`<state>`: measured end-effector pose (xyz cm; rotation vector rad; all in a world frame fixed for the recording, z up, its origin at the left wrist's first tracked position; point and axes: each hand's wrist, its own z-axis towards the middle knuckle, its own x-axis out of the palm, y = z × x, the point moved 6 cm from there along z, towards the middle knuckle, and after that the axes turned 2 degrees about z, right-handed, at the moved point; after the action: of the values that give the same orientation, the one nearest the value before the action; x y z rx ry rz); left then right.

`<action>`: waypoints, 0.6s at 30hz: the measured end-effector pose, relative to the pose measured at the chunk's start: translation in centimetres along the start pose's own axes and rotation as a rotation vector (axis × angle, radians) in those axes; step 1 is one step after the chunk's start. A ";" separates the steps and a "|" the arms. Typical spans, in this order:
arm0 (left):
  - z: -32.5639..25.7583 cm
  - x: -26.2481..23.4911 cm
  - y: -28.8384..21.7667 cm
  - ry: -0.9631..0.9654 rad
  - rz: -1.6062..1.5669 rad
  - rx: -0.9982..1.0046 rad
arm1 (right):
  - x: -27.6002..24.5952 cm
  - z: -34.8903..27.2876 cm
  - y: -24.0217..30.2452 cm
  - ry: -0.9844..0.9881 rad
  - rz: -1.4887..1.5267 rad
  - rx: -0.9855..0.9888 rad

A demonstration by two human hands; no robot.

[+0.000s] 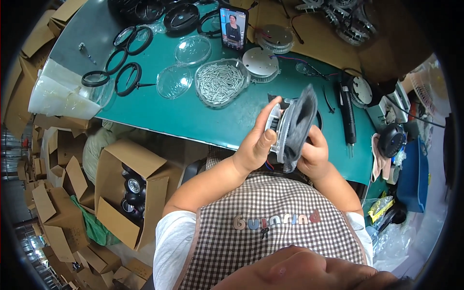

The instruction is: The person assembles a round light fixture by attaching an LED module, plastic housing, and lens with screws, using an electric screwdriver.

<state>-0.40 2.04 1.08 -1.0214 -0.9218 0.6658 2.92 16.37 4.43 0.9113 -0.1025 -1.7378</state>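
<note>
Over the table's front edge, a round lamp part point(282, 134) with a clear ribbed rim is held up on its side. My left hand point(255, 145) grips it from the left, fingers along its back and thumb at its rim. A dark grey cloth point(300, 126) lies against its other face. My right hand point(315, 153) is closed on the cloth from the right, with some fingers curled behind it and partly hidden. A short red and blue wire point(269, 166) hangs below the lamp part.
On the green table point(159, 113) stand a clear tub of screws point(220, 82), clear lenses point(174, 81), black rings point(128, 79) and a phone point(234, 29). Silver discs point(260, 62) with wires lie behind. An electric screwdriver point(347, 108) lies right; an open carton point(130, 188) stands left below.
</note>
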 end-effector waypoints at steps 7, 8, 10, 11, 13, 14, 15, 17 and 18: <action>0.5 -1.1 1.0 -0.050 -0.543 -0.158 | -5.1 -0.7 -3.5 0.089 -0.566 0.091; 0.5 -1.9 0.8 -0.120 -0.604 -0.189 | -6.9 -1.3 -5.4 0.040 -0.656 0.173; 0.5 -3.2 0.9 -0.148 -0.730 -0.170 | -11.3 -1.7 -7.0 0.012 -0.823 0.417; 0.7 -3.6 1.0 -0.174 -0.768 -0.165 | -13.4 -2.3 -7.8 -0.001 -0.894 0.535; 0.8 -4.2 1.2 -0.211 -0.747 -0.161 | -16.4 -3.9 -9.3 0.086 -1.186 0.579; 0.7 -4.6 1.4 -0.234 -0.775 -0.175 | -16.3 -3.6 -8.8 0.058 -1.163 0.573; 0.8 -5.1 1.7 -0.252 -0.803 -0.187 | -16.0 -2.8 -8.2 0.025 -1.143 0.566; 0.6 -5.9 1.9 -0.273 -0.773 -0.169 | -14.0 -0.4 -6.3 0.002 -1.116 0.513; 0.6 -6.2 1.7 -0.246 -0.727 -0.148 | -13.1 0.4 -5.9 0.005 -0.991 0.495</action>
<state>-3.96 -2.13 -2.37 -0.6613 -1.4707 0.1080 -0.83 29.56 8.61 1.4771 -0.0828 -2.6913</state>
